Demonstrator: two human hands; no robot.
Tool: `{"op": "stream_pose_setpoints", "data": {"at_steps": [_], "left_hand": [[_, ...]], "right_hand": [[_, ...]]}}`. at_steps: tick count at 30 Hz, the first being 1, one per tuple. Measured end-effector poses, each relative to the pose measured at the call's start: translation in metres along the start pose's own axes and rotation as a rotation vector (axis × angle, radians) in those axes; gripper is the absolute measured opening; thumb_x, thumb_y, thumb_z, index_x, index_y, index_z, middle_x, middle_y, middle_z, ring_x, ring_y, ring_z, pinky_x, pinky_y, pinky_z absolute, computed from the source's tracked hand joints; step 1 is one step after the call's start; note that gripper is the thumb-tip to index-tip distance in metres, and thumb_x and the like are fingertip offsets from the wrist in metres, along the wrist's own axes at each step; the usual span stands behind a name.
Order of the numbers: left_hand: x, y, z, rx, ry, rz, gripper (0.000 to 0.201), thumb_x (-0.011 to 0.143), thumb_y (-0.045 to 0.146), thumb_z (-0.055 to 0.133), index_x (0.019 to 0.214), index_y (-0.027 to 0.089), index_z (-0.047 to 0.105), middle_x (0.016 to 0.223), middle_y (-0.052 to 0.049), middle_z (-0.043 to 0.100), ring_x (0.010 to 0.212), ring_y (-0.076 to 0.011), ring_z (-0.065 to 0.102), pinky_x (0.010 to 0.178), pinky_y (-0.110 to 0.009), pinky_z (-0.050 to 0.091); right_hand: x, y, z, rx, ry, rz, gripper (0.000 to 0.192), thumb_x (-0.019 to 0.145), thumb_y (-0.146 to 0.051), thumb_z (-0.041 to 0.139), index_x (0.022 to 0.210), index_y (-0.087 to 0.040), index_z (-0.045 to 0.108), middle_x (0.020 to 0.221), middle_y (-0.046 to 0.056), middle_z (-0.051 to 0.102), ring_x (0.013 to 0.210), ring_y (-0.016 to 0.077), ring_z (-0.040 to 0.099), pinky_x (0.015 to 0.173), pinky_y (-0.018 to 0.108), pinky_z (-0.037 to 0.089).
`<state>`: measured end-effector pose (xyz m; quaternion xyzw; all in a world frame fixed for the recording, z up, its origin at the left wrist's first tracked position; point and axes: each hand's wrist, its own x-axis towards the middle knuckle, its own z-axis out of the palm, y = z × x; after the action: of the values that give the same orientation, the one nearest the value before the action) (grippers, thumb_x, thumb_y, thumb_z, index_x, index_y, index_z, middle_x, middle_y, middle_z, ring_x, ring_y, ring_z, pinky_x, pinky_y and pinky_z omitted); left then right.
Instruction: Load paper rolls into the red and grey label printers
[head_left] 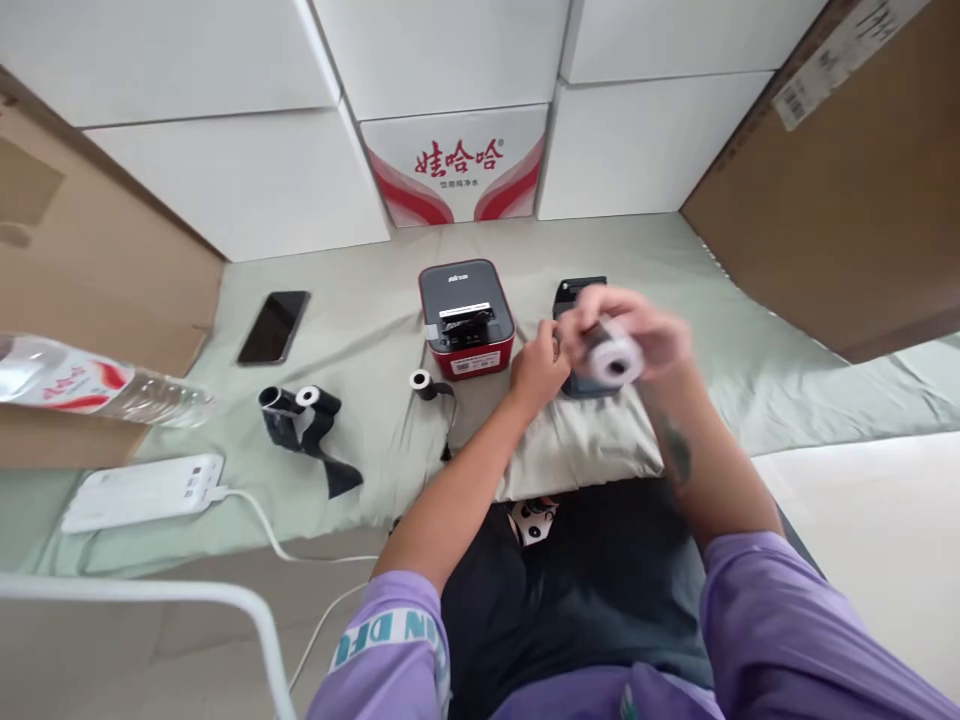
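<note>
My right hand (637,325) is blurred with motion and grips a white paper roll (616,362) with a dark core, held above a dark device (577,295) lying on the green sheet. My left hand (538,368) sits just left of the roll, fingers curled near it; whether it touches the roll is unclear. A red and black label printer (466,320) stands right beside my left hand, its lid slot facing up.
A small roll with a black ribbon (429,385) and two rolls with black ribbon (304,420) lie left of the printer. A black phone (274,327), a water bottle (90,385), a white power strip (142,490), and stacked boxes (457,165) surround the sheet.
</note>
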<state>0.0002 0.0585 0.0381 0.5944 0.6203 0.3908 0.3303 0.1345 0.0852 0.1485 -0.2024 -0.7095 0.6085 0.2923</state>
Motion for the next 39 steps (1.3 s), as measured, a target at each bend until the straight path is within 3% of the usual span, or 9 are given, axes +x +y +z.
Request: {"op": "stream_pose_setpoints", "data": {"at_steps": [3, 5, 7, 11, 14, 21, 27, 33, 39], "left_hand": [[0.000, -0.002, 0.005, 0.018, 0.057, 0.052, 0.022, 0.102, 0.025, 0.057, 0.124, 0.025, 0.058, 0.073, 0.003, 0.061, 0.077, -0.0219, 0.065, 0.072, -0.030, 0.040], [0.001, -0.003, 0.007, 0.026, 0.085, 0.075, 0.019, 0.100, 0.024, 0.059, 0.119, 0.025, 0.058, 0.070, 0.005, 0.056, 0.073, -0.0202, 0.063, 0.069, -0.029, 0.037], [0.002, -0.005, 0.008, 0.026, 0.097, 0.077, 0.016, 0.099, 0.022, 0.060, 0.115, 0.025, 0.057, 0.068, 0.006, 0.052, 0.071, -0.0192, 0.061, 0.068, -0.029, 0.035], [0.004, -0.008, 0.010, 0.006, 0.130, 0.101, 0.016, 0.097, 0.018, 0.062, 0.110, 0.024, 0.056, 0.066, 0.007, 0.050, 0.067, -0.0183, 0.058, 0.065, -0.029, 0.033], [0.004, -0.012, 0.013, -0.030, 0.155, 0.126, 0.016, 0.096, 0.016, 0.063, 0.108, 0.024, 0.055, 0.065, 0.007, 0.049, 0.063, -0.0175, 0.055, 0.065, -0.029, 0.032], [0.005, -0.023, 0.018, -0.085, 0.234, 0.278, 0.013, 0.102, 0.021, 0.060, 0.114, 0.023, 0.057, 0.066, 0.007, 0.051, 0.062, -0.0159, 0.055, 0.063, -0.028, 0.037], [0.006, -0.022, 0.015, -0.087, 0.358, 0.517, 0.029, 0.111, 0.041, 0.052, 0.127, 0.021, 0.065, 0.094, -0.004, 0.069, 0.074, -0.0155, 0.061, 0.071, -0.028, 0.050], [0.008, -0.020, 0.011, -0.101, 0.443, 0.641, 0.023, 0.111, 0.033, 0.055, 0.109, 0.018, 0.073, 0.098, -0.007, 0.076, 0.080, -0.0155, 0.068, 0.074, -0.027, 0.054], [0.008, -0.022, 0.012, -0.066, 0.491, 0.640, 0.019, 0.107, 0.031, 0.064, 0.096, 0.019, 0.073, 0.086, -0.003, 0.077, 0.069, -0.0137, 0.068, 0.067, -0.025, 0.054]], "right_hand": [[-0.030, 0.026, -0.071, -0.043, 0.529, -0.075, 0.036, 0.092, -0.063, 0.047, 0.104, -0.031, 0.059, 0.100, 0.004, 0.071, 0.055, 0.0130, 0.042, 0.058, 0.035, 0.034], [-0.037, 0.048, -0.098, -0.054, 0.642, -0.080, 0.034, 0.092, -0.063, 0.050, 0.104, -0.033, 0.061, 0.101, 0.003, 0.071, 0.060, 0.0135, 0.045, 0.061, 0.035, 0.036], [-0.036, 0.069, -0.105, -0.011, 0.605, -0.032, 0.036, 0.081, -0.061, 0.069, 0.103, -0.032, 0.065, 0.096, 0.001, 0.071, 0.066, 0.0153, 0.052, 0.065, 0.033, 0.042], [-0.027, 0.089, -0.085, -0.144, 0.421, 0.049, 0.043, 0.067, -0.041, 0.092, 0.103, -0.026, 0.073, 0.098, 0.003, 0.071, 0.085, 0.0206, 0.063, 0.076, 0.034, 0.051], [-0.023, 0.089, -0.071, -0.256, 0.427, -0.036, 0.040, 0.073, -0.041, 0.089, 0.106, -0.024, 0.073, 0.104, 0.005, 0.072, 0.092, 0.0233, 0.065, 0.082, 0.036, 0.053], [-0.024, 0.091, -0.066, -0.331, 0.466, -0.114, 0.039, 0.078, -0.043, 0.084, 0.108, -0.025, 0.067, 0.105, 0.004, 0.069, 0.091, 0.0219, 0.064, 0.078, 0.034, 0.052], [-0.023, 0.090, -0.053, -0.447, 0.404, -0.135, 0.034, 0.086, -0.041, 0.076, 0.114, -0.026, 0.065, 0.114, 0.006, 0.070, 0.106, 0.0270, 0.067, 0.093, 0.041, 0.055], [-0.023, 0.094, -0.049, -0.594, 0.285, -0.191, 0.047, 0.090, -0.028, 0.066, 0.135, -0.026, 0.056, 0.135, 0.011, 0.065, 0.127, 0.0320, 0.062, 0.113, 0.051, 0.050], [-0.023, 0.101, -0.052, -0.716, 0.239, -0.251, 0.053, 0.091, -0.023, 0.059, 0.143, -0.026, 0.049, 0.141, 0.015, 0.056, 0.137, 0.0336, 0.054, 0.120, 0.058, 0.044]]}}
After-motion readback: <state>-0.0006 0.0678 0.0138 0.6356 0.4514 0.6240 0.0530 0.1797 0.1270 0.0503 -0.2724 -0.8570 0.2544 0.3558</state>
